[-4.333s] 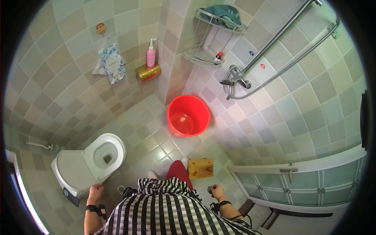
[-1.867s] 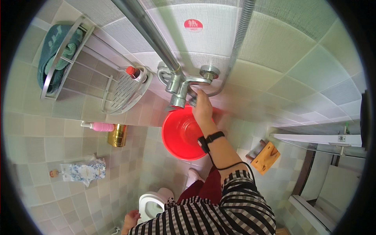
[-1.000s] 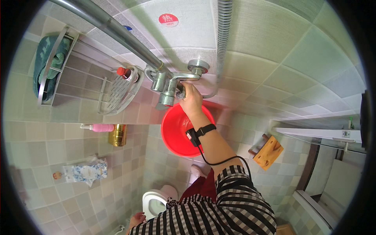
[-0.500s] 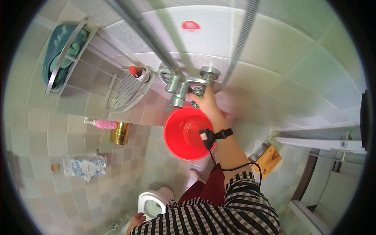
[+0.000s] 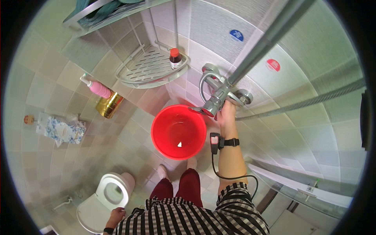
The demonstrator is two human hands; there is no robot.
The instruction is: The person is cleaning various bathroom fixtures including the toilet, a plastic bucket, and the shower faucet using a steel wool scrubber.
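Observation:
My right hand (image 5: 227,113) reaches up against the underside of the chrome wall faucet (image 5: 219,96). Its fingers are curled and partly hidden by the metal, so what they grip cannot be made out. Below and left of the faucet stands a round red bucket (image 5: 160,135), which looks to have some water and a small whitish bright patch inside. My left hand (image 5: 117,214) hangs low at my side, fingers loosely apart and holding nothing, near the white toilet (image 5: 92,213).
A corner rack (image 5: 149,80) carries a red-capped dark bottle (image 5: 175,58). On the left wall are a pink pump bottle (image 5: 100,90), a gold holder (image 5: 109,105) and a tissue pack (image 5: 62,128). A ribbed shower hose (image 5: 301,102) crosses the right wall beside a glass door rail (image 5: 297,184).
My view has swung, shifting the faucet rightward in the picture. A black-and-white patterned thing seen earlier in my right hand is out of sight now. That hand stays at the faucet.

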